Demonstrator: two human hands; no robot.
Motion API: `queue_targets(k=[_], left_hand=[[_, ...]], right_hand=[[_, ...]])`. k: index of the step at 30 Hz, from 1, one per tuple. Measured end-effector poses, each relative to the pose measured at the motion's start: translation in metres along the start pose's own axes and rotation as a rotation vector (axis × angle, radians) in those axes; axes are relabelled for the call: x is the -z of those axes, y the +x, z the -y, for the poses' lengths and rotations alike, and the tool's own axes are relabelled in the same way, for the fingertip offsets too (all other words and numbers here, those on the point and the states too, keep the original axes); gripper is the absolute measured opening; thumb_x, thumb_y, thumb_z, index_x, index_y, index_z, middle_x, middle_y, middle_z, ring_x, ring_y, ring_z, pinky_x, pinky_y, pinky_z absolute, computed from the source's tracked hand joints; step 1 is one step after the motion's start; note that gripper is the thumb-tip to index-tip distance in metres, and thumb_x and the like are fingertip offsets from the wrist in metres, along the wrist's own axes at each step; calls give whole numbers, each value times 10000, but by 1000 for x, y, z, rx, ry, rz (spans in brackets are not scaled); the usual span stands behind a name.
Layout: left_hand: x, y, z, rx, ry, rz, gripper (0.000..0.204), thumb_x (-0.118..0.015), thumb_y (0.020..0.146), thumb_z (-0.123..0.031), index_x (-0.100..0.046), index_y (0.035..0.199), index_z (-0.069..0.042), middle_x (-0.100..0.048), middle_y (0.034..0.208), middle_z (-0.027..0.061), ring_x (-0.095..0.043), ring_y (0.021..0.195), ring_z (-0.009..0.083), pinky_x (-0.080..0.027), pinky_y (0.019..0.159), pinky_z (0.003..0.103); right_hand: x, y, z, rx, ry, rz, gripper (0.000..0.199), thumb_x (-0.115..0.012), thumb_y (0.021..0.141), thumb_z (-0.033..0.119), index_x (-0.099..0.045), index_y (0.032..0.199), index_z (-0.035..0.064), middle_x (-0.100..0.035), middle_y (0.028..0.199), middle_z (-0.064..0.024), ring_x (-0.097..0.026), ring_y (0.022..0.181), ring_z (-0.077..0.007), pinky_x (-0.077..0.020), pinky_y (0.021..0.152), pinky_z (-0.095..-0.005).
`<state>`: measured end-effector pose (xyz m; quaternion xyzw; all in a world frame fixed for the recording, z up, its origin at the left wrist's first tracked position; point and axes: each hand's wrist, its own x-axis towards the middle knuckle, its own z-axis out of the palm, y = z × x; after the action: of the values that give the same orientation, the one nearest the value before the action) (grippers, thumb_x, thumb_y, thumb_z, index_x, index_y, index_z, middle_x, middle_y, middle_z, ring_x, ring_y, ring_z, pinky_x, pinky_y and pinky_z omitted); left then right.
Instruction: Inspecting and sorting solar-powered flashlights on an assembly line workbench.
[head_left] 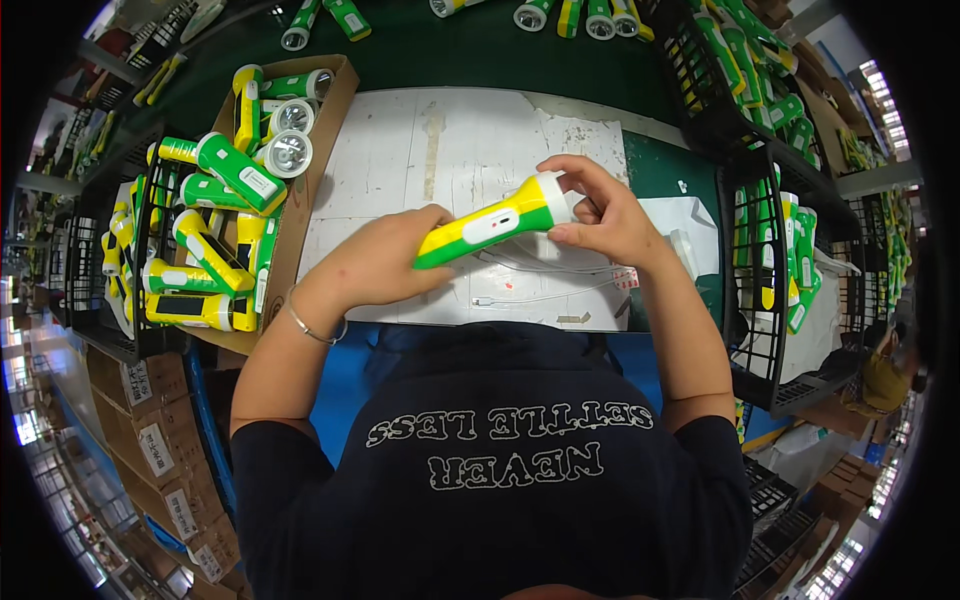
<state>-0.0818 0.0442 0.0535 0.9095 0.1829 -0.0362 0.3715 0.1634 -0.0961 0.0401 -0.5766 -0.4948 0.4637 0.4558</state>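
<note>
A green and yellow flashlight [490, 226] with a white head ring is held above the white-covered bench, its head pointing right. My left hand [385, 258] is closed around its tail end. At the other end, the fingers and thumb of my right hand [600, 208] grip the white ring. A white side panel with a small dark slot and a red dot faces up. Below the flashlight, a white cable [540, 295] with a small plug lies on the white board [400, 150].
To the left stands a cardboard box [318, 160] heaped with flashlights, beside a black crate [80, 260]. Black plastic crates [760, 330] with more flashlights line the right. Several flashlights lie along the far edge of the green bench [430, 60]. Stacked cartons [150, 440] sit at lower left.
</note>
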Motion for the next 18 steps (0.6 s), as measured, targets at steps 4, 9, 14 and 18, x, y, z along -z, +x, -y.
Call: queue_targets(k=[4, 9, 14, 18], left_hand=[[-21, 17, 4, -47, -319, -37, 549, -672, 764, -265, -451, 1188, 5, -599, 1017, 205, -617, 887, 294, -474, 797, 352], [-31, 25, 0, 116, -728, -85, 641, -673, 779, -276, -368, 1270, 2, -561, 1088, 193, -565, 998, 267, -440, 873, 327], [-48, 33, 6, 19, -532, -302, 615, -646, 816, -329, -379, 1264, -4, -567, 1071, 181, -572, 969, 244, -443, 857, 327], [-57, 41, 2, 54, -567, -366, 534, -580, 872, -367, -419, 1234, -9, -587, 1036, 162, -574, 968, 230, -442, 848, 321]], right_hand=[[-24, 10, -22, 70, 303, -107, 576, -759, 705, 82, -485, 1212, 100, -550, 1031, -33, -323, 537, 27, -311, 496, -128], [-51, 8, -59, 153, -769, -237, 300, -654, 770, 275, -615, 1004, 91, -596, 945, -76, -616, 801, -255, -500, 667, -386], [-43, 7, -51, 184, -536, -327, 184, -623, 808, 194, -634, 955, 83, -636, 874, -93, -625, 723, -241, -495, 641, -337], [-30, -3, -30, 23, 17, -266, 212, -631, 852, 177, -619, 960, -6, -620, 786, -5, -513, 673, -19, -424, 582, -189]])
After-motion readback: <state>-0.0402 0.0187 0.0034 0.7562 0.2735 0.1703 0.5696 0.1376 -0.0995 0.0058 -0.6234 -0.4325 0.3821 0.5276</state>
